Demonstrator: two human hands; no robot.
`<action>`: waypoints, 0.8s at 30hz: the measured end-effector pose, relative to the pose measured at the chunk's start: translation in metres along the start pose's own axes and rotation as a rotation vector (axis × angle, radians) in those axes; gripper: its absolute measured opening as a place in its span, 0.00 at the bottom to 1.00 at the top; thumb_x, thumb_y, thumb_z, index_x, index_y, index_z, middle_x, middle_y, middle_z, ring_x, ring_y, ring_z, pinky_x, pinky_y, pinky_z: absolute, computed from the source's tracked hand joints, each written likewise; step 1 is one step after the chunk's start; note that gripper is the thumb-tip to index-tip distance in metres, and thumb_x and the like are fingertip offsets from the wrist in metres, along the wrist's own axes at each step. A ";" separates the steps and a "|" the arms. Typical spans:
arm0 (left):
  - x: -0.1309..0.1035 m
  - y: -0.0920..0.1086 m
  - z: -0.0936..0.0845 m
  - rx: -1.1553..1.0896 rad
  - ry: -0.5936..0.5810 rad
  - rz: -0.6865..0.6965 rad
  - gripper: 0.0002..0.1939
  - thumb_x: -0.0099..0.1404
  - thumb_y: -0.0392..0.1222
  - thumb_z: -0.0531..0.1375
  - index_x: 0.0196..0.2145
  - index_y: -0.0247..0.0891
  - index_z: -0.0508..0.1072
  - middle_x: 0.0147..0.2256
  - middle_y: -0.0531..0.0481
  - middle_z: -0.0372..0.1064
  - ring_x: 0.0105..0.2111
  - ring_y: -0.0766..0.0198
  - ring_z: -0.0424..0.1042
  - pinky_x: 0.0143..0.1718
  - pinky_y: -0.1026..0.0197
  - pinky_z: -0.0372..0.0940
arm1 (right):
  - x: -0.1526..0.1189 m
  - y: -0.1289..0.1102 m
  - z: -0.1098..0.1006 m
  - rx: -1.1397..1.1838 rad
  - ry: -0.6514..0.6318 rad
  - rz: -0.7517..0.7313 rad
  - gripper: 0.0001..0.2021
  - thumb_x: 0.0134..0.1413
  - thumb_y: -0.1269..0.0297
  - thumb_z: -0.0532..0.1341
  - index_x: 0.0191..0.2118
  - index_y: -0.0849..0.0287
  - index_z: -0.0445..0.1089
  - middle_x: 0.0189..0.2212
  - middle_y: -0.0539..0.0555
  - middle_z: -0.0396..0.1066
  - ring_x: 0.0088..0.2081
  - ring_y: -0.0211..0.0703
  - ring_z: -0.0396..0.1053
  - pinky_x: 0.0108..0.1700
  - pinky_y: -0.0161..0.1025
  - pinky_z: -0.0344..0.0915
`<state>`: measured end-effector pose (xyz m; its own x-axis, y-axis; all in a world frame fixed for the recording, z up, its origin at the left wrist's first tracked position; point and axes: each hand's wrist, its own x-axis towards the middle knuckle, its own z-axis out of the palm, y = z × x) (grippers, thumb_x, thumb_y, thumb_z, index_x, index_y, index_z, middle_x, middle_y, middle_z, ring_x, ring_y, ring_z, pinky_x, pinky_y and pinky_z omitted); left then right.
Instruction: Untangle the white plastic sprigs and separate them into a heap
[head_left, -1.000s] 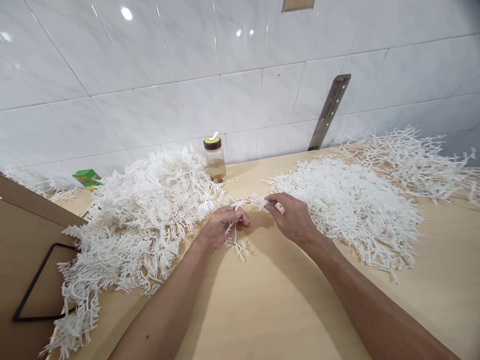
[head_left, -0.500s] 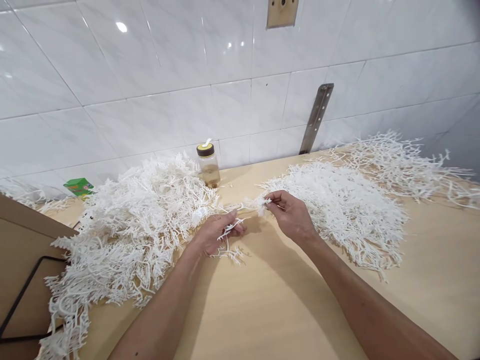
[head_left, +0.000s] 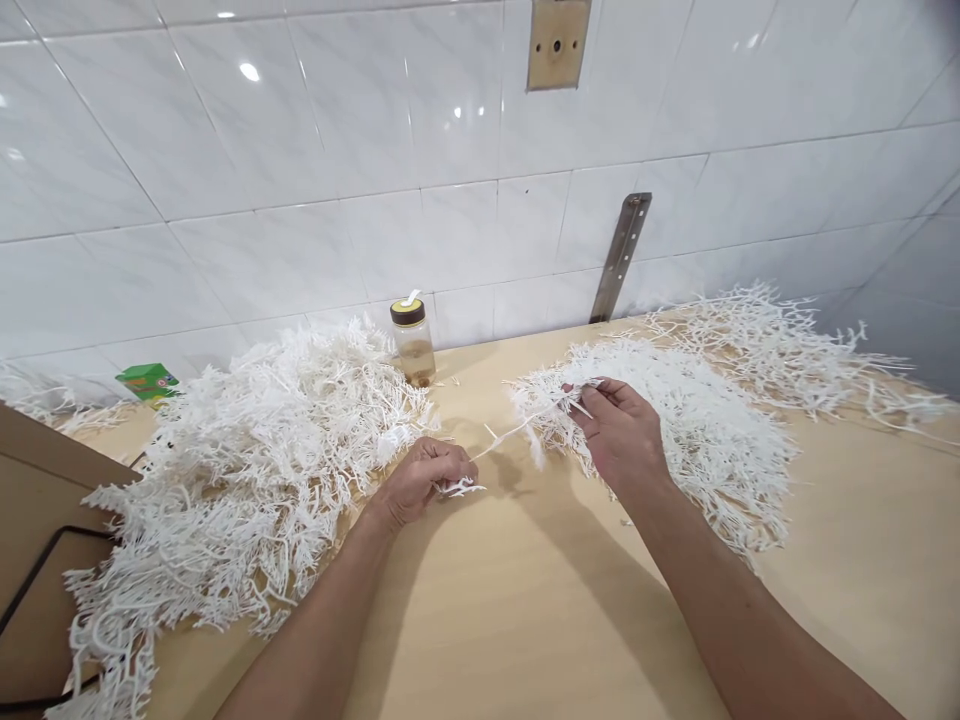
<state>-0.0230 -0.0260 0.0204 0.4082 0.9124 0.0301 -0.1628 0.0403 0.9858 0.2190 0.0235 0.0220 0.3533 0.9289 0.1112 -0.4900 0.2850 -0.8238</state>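
My left hand [head_left: 426,478] is closed over the wooden table, with white forked tips poking out below its fingers. From it a thin white branching sprig [head_left: 511,430] stretches up and right to my right hand [head_left: 624,428], whose thumb and fingers pinch its feathery end. What lies inside the left fist is partly hidden. Left of that hand spreads a large heap of white branching sprigs [head_left: 277,450]. My right hand hovers at the near left side of a flatter pile of white sprigs [head_left: 705,440].
Behind the left heap stand a clear bottle with a dark lid [head_left: 416,358] and a green carton [head_left: 148,382]. Looser white branches [head_left: 795,345] lie at the far right. A metal bracket [head_left: 621,258] rises against the tiled wall. A brown panel [head_left: 45,480] borders the left side.
My right hand has moved right, toward the flatter pile, with its end of the sprig. My left fingers have curled closed, and a strand now spans the wider space between the hands.
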 end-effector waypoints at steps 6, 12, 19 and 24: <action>-0.006 0.012 0.011 -0.030 -0.236 -0.088 0.14 0.59 0.47 0.63 0.35 0.32 0.80 0.43 0.33 0.76 0.48 0.45 0.72 0.51 0.50 0.61 | -0.005 0.005 0.002 0.025 -0.123 0.105 0.16 0.36 0.65 0.74 0.28 0.57 0.66 0.27 0.47 0.68 0.34 0.40 0.71 0.43 0.46 0.72; -0.004 0.014 0.001 -0.088 -0.249 -0.016 0.15 0.60 0.48 0.62 0.35 0.31 0.81 0.47 0.32 0.74 0.62 0.44 0.59 0.61 0.48 0.52 | -0.006 0.011 0.001 0.004 -0.171 0.112 0.15 0.38 0.64 0.73 0.30 0.57 0.66 0.28 0.48 0.70 0.37 0.42 0.72 0.44 0.46 0.72; 0.003 0.000 0.000 -0.560 0.269 0.072 0.18 0.59 0.40 0.61 0.15 0.37 0.63 0.15 0.55 0.58 0.22 0.64 0.68 0.47 0.48 0.67 | -0.009 0.017 0.001 0.015 -0.205 0.149 0.15 0.38 0.64 0.74 0.29 0.57 0.67 0.28 0.50 0.72 0.35 0.43 0.72 0.43 0.49 0.72; 0.005 -0.003 0.004 -0.607 0.284 0.012 0.15 0.58 0.40 0.62 0.18 0.36 0.62 0.18 0.57 0.55 0.18 0.69 0.61 0.33 0.55 0.70 | -0.013 0.017 0.003 0.017 -0.226 0.171 0.14 0.39 0.65 0.73 0.29 0.57 0.67 0.30 0.51 0.73 0.35 0.43 0.72 0.45 0.50 0.72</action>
<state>-0.0167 -0.0233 0.0182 0.1643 0.9826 -0.0864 -0.6760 0.1759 0.7156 0.2038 0.0173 0.0080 0.0789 0.9925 0.0939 -0.5408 0.1217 -0.8323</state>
